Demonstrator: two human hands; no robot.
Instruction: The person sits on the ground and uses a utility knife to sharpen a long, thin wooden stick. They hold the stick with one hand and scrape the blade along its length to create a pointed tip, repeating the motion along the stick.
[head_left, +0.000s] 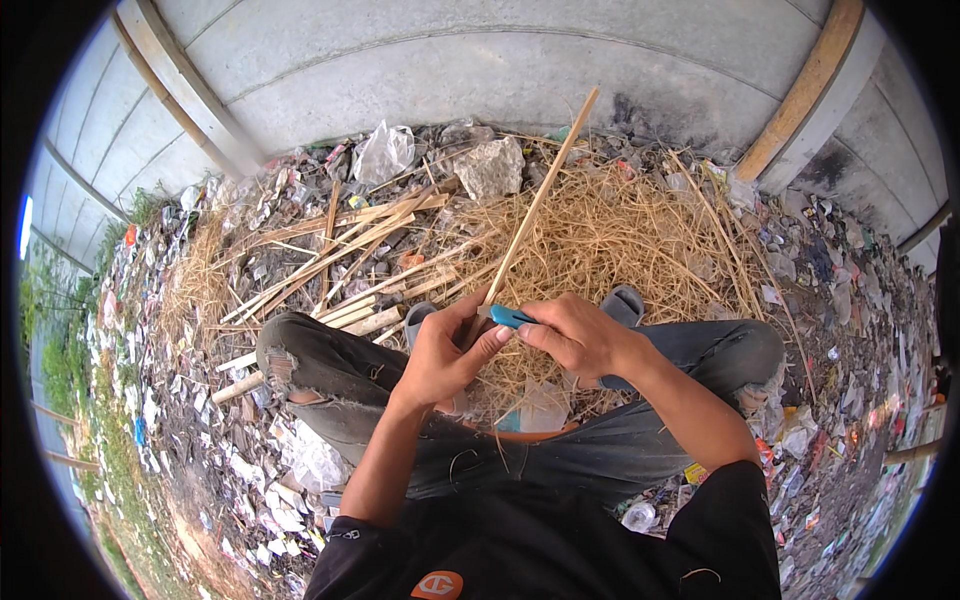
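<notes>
The left hand [445, 350] grips the stick [540, 205], hiding its lower end; the stick slants up and rightward. Just beside, the blue knife [511, 317], its blade hard to make out, is partly hidden in the clenched right hand [580, 335].

Decent room over the straw [640, 235] right of that wooden strip [548, 185], but knees [752, 350] crowd both sides and a wall [500, 85] blocks ahead.
</notes>
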